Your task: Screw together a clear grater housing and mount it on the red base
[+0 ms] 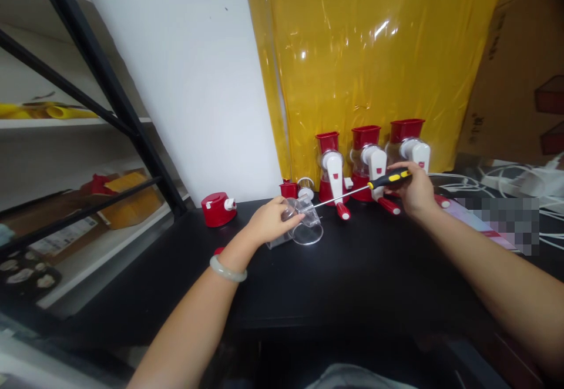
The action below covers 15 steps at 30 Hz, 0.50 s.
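Note:
My left hand [275, 220] is closed around a clear plastic grater housing [308, 230], which lies on the black table. In my right hand [416, 189] is a screwdriver [390, 177] with a black and yellow handle. Its long shaft points left, and the tip reaches the clear housing near my left fingers; whether it sits in a screw is too small to tell. Just behind the housing are a small red part [289, 189] and a metal grating drum [305, 185]. Off to the left stands a round red base [218, 209] with a white knob.
Three assembled red and white rotary graters, one of them a grater [333, 171] near the middle, line the yellow plastic sheet [365, 42]. White cables [524, 180] lie at right. A black-framed shelf [88, 124] stands left. The black table [335, 283] extends toward me.

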{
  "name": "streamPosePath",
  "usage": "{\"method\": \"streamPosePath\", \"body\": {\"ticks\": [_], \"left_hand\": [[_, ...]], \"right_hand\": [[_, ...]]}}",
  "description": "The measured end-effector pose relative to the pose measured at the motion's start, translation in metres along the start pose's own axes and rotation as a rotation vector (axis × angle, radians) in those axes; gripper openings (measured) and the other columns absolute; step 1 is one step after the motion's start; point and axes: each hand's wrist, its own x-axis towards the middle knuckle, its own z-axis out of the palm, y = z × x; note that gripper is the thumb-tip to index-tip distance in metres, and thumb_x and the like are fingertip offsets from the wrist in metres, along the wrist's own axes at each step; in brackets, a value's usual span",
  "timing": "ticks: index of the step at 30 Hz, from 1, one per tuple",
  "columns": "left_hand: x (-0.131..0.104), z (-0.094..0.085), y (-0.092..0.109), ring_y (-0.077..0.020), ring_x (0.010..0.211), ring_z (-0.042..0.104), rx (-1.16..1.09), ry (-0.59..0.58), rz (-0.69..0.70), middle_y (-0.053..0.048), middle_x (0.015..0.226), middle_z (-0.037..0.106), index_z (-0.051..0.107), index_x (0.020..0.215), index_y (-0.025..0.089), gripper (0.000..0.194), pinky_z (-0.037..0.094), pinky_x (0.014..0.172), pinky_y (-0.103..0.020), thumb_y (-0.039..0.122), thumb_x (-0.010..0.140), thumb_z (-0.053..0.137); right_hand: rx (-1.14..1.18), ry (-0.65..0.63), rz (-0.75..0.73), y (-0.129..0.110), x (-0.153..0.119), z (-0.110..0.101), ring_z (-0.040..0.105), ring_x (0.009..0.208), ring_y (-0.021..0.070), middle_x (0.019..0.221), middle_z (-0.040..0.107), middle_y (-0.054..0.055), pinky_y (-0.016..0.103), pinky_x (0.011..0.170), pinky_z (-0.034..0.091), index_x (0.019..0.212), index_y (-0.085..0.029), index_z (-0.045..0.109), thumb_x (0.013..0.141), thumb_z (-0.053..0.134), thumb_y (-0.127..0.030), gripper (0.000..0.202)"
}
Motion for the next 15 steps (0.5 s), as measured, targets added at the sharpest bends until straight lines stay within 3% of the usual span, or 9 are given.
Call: {"method": "streamPosePath", "body": {"ticks": [7,15], "left_hand": [[-0.0003,0.0005,-0.0001,-0.0187,0.071,0.055,0.005,-0.008,-0.007,-0.005,0.086,0.054,0.049,0.063,0.020,0.055,0.049,0.072,-0.038,0.064,0.096,0.052],[-0.0003,-0.0006,0.0003,-0.0197,0.076,0.057,-0.016,-0.025,-0.017,-0.007,0.092,0.057,0.054,0.064,0.019,0.054,0.050,0.075,-0.038,0.063,0.096,0.052]], "right_hand": [[0.074,-0.010,0.006,-0.0011,0.0004,0.0006,0.058,0.055,0.0160,0.072,0.064,0.004,0.025,0.043,0.048,0.093,-0.018,0.072,0.074,0.054,-0.026,0.027],[0.052,-0.005,-0.019,0.0007,0.0020,-0.0010,0.058,0.048,0.0153,0.071,0.064,0.003,0.026,0.039,0.048,0.093,-0.019,0.073,0.083,0.063,-0.030,0.018]]}}
